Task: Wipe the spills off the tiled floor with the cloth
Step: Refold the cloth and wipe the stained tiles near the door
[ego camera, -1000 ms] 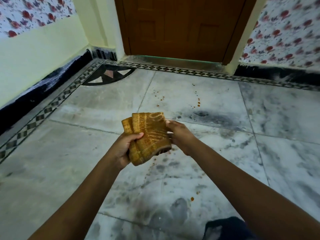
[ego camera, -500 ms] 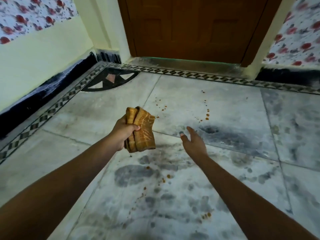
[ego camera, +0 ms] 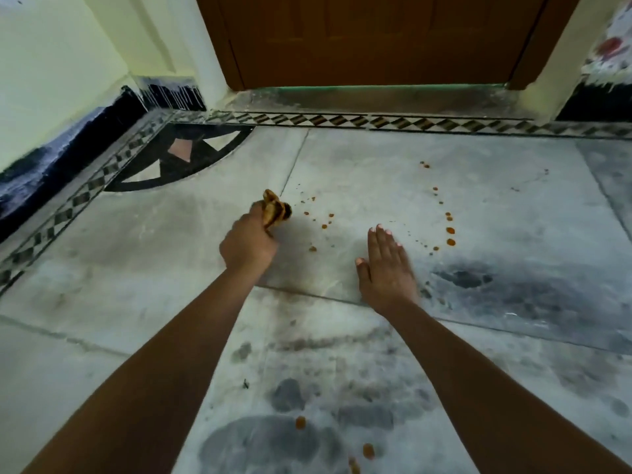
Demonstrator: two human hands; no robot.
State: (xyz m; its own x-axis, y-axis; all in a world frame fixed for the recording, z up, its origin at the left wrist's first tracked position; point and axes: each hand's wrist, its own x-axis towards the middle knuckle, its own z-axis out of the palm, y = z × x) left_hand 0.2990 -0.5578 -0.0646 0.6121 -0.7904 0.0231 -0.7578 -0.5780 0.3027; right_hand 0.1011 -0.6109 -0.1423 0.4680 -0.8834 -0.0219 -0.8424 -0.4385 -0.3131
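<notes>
My left hand (ego camera: 248,246) grips a folded orange-yellow cloth (ego camera: 274,210), and the cloth's end sticks out beyond the fist, low over the grey marble floor (ego camera: 496,206). Small orange drops (ego camera: 323,224) dot the tile just right of the cloth. A second trail of orange drops (ego camera: 450,230) runs further right. My right hand (ego camera: 386,271) lies flat on the tile between the two trails, fingers straight. More orange drops (ego camera: 368,450) lie near the bottom edge, between my forearms.
A brown wooden door (ego camera: 376,39) with a raised sill closes the far side. A patterned border strip (ego camera: 342,120) edges the floor. The pale wall with a dark skirting (ego camera: 61,155) runs along the left. Dark smudges (ego camera: 465,278) mark the tiles.
My right hand let go of the cloth and came down flat on the floor. My left hand carried the cloth forward and down toward the left drops. The view moved closer to the floor.
</notes>
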